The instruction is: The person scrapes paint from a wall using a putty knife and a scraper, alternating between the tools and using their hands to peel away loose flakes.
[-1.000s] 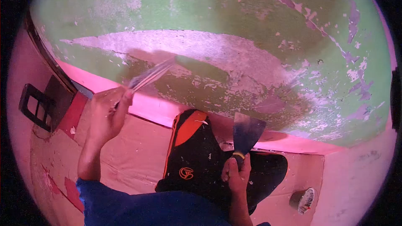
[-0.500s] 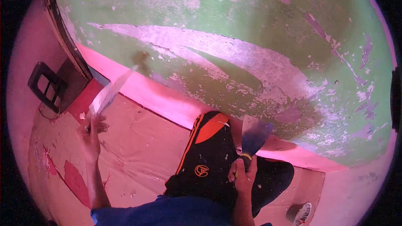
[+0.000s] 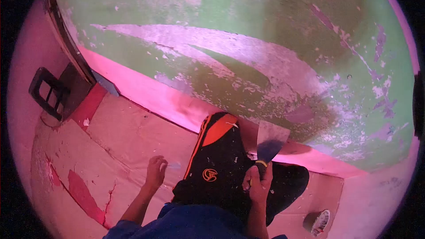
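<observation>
My right hand (image 3: 258,183) is closed round the handle of a wide putty knife (image 3: 271,139), its blade pointing up in front of the lower wall. My left hand (image 3: 156,171) hovers over the floor covering, left of my knee, with loosely bent fingers and nothing visible in them. Just beside its fingertips is a faint pale patch, too blurred to name. Ahead stands the green wall (image 3: 146,6), its paint scraped off in long pale streaks and small flaked spots.
A pink band (image 3: 150,86) runs along the foot of the wall. Brown floor covering (image 3: 128,137) has torn red patches. A small bucket (image 3: 315,222) with whitish stuff in it sits at lower right. At left are a black frame-like object (image 3: 48,93) and a dark door edge (image 3: 66,40).
The long pale strip at my left hand is gone from view. That hand has moved right and down, toward my knee. My right hand still holds the putty knife in nearly the same place.
</observation>
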A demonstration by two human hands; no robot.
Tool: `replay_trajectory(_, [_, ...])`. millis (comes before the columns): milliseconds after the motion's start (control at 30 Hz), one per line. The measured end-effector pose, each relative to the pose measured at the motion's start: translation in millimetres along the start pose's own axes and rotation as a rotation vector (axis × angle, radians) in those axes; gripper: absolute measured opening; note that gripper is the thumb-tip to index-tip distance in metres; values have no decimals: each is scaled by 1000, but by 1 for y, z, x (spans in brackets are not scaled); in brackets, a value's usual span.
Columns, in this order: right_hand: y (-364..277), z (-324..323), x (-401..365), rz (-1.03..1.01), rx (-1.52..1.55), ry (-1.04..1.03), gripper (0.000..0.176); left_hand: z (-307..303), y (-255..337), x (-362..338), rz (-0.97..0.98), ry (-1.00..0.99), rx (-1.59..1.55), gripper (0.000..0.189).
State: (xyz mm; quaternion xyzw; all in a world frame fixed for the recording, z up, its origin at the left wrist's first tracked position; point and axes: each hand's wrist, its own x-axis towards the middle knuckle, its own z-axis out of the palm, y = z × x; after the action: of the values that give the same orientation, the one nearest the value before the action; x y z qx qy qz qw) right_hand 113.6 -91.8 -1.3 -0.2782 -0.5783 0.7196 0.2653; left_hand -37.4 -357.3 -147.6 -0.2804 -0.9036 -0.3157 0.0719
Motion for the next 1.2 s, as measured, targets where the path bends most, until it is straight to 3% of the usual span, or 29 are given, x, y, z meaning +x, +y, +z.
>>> replay_trajectory(33, [3,-7,0,-11,-60,-8,14,3,-4,0,9,-9,0,10])
replay_trajectory(100, [3,-12,-1,-17,-111,-9,16,1,-5,5,-247,-185,-95,9])
replay_trajectory(133, [1,-13,-2,-6,-25,28,15,0,-6,6,-243,-193,-89,9])
replay_trajectory(200, [-1,-14,-3,9,66,72,13,1,-7,6,-427,-302,-228,7])
replay_trajectory(300, [-1,-19,-3,19,7,93,14,7,4,5,-466,-220,-424,11])
replay_trajectory(400, [2,-23,-2,-4,5,36,15,23,7,-1,-354,-128,-329,14])
replay_trajectory(533, [-2,-21,-1,0,33,31,16,31,24,11,-263,-159,-226,21])
replay_trajectory(600, [-5,-20,0,-19,42,15,16,15,60,34,6,78,-233,21])
replay_trajectory(633, [-8,-20,0,-22,16,21,17,10,62,40,9,79,-233,21])
replay_trajectory(700, [-9,-20,0,-24,-5,25,17,-3,58,53,-441,-238,-520,19])
replay_trajectory(733, [-8,-21,0,-16,9,24,18,-12,56,64,-220,-245,-197,20])
replay_trajectory(767, [-8,-22,0,-10,20,22,18,-18,59,74,-220,-243,-197,20])
replay_trajectory(833, [-7,-25,-1,0,25,20,19,-25,63,89,-53,-329,139,21])
replay_trajectory(900, [-4,-29,-2,7,29,16,19,-20,58,100,28,-342,64,21])
replay_trajectory(967, [1,-32,-1,-33,2,28,20,-17,62,122,316,-15,70,22])
replay_trajectory(1067, [2,-32,2,13,35,39,21,-45,140,174,514,226,7,20])
replay_trajectory(1133, [3,-30,2,11,-1,33,21,-52,187,204,750,443,-39,35])
replay_trajectory(1200, [2,-31,3,0,-51,26,21,-49,221,235,953,657,128,42])
